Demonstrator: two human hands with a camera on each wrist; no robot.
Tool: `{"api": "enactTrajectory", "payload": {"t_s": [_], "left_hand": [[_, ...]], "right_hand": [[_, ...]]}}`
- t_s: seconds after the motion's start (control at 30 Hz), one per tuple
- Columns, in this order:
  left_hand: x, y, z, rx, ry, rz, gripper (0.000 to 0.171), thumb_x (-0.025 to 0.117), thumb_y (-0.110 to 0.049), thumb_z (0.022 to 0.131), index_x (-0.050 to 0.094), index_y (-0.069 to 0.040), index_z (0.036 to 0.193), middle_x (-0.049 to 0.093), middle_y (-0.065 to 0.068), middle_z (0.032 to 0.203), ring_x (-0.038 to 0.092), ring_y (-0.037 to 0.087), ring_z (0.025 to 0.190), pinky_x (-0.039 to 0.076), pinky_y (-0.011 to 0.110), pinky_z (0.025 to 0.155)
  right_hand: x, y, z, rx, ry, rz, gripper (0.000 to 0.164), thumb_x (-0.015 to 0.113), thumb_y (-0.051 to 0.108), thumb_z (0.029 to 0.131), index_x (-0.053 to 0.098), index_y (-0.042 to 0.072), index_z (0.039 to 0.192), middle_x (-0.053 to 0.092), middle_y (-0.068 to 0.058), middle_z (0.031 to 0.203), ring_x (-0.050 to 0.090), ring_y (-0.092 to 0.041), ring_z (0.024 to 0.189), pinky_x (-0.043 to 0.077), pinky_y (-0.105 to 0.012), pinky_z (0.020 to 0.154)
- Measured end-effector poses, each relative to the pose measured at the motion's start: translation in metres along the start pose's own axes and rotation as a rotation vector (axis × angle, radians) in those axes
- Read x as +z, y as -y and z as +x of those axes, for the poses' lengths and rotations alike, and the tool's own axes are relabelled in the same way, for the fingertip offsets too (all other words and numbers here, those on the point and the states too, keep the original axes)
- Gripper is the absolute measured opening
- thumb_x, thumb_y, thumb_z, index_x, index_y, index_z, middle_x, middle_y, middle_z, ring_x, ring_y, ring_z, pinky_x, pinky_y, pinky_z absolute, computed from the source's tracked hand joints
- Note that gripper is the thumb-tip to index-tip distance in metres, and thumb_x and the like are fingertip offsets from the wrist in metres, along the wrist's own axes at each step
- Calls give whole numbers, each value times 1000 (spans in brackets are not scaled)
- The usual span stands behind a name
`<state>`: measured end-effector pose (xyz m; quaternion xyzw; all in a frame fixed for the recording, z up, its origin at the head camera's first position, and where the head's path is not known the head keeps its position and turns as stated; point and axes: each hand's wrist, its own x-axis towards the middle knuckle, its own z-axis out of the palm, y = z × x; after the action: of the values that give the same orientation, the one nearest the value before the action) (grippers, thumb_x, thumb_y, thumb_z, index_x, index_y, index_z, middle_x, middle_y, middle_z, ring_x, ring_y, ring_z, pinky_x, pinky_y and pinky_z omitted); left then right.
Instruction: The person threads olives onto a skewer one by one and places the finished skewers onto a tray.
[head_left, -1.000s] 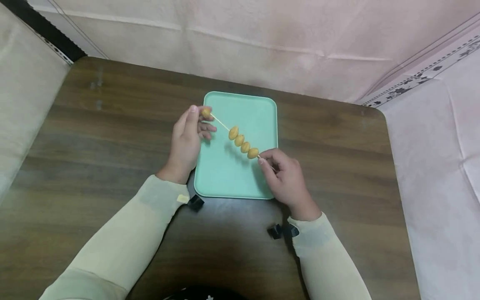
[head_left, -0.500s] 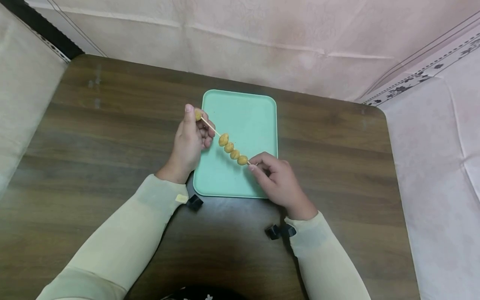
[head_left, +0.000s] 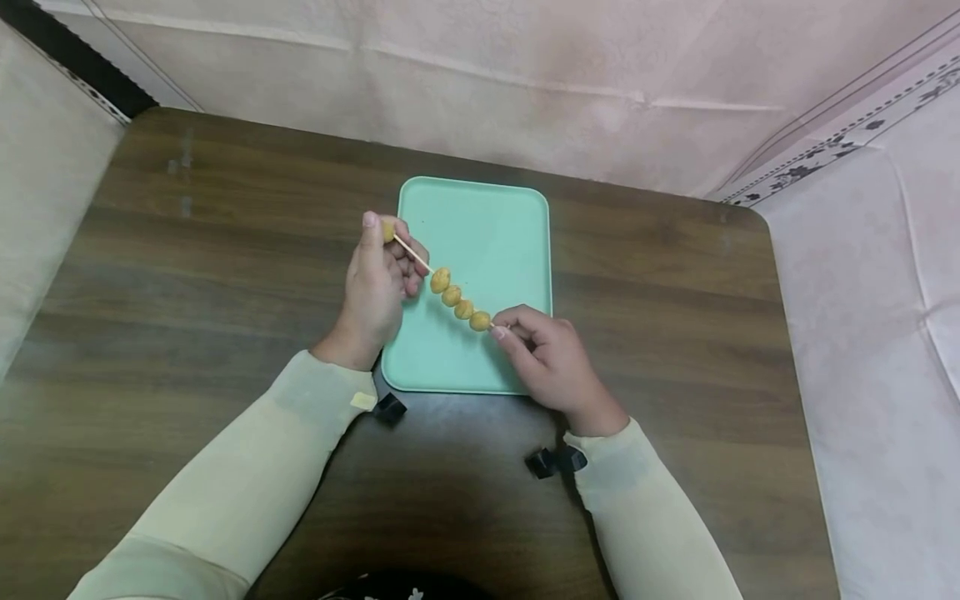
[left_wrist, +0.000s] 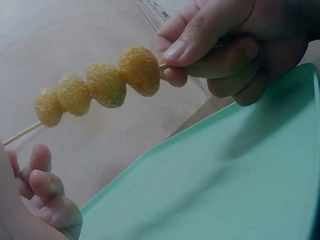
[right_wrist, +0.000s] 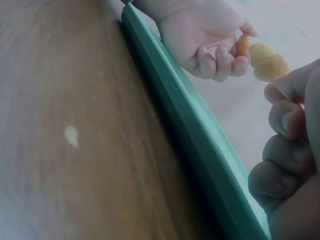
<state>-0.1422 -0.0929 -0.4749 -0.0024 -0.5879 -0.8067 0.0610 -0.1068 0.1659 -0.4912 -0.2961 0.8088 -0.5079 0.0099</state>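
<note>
A thin wooden skewer (head_left: 412, 253) slants over the pale green tray (head_left: 487, 221). Several yellow, wrinkled, potato-like balls (head_left: 452, 296) are threaded close together towards its right end. My right hand (head_left: 553, 360) pinches the bare stick just beyond the last of these, between thumb and index finger. At the far left end, my left hand (head_left: 372, 287) pinches a separate yellow ball (head_left: 387, 232) between thumb and fingers. Bare stick shows between that ball and the row. In the left wrist view the row of balls (left_wrist: 105, 85) hangs clear above the tray. The skewer's left tip is hidden.
The tray lies on a brown wooden table (head_left: 225, 275). Pale patterned cloth (head_left: 525, 92) hangs behind the table and along both sides. Small black wrist cameras (head_left: 390, 410) are worn at both sleeves. A dark object (head_left: 405, 586) shows at the bottom edge.
The skewer and the right hand have shifted left and slightly down. My left fingers have curled in more, and the ball at the left end has moved left with them.
</note>
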Motion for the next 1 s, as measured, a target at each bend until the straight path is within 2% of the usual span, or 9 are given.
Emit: {"api": "enactTrajectory", "payload": {"t_s": [0.27,0.53,0.73,1.0], "left_hand": [[1,2,-1,34,-43,17,49,15,-51,123,43,-24,93,52,0,78,40,16,59,33,24,51],[0,7,2,112,23,15,52,17,-49,123,39,-18,87,40,3,68,27,15,44,20,29,40],[-2,7,2,107,45,25,53,17,-50,123,37,-18,86,37,2,68,26,15,45,21,28,42],[-3,8,3,85,76,58,51,16,-53,122,36,-21,87,34,1,69,25,15,46,21,27,44]], "right_hand": [[4,4,1,5,9,18,10,69,5,111,78,3,115,51,5,67,41,-8,61,39,-24,58],[6,-1,0,-3,13,-5,9,70,6,111,77,5,115,51,5,68,41,-7,62,39,-24,59],[6,-3,1,-36,-4,-36,8,70,4,110,77,6,115,51,4,69,40,-6,62,37,-25,58],[7,-4,0,-28,-14,-34,9,71,4,109,77,6,115,50,5,67,39,-5,61,37,-24,57]]}}
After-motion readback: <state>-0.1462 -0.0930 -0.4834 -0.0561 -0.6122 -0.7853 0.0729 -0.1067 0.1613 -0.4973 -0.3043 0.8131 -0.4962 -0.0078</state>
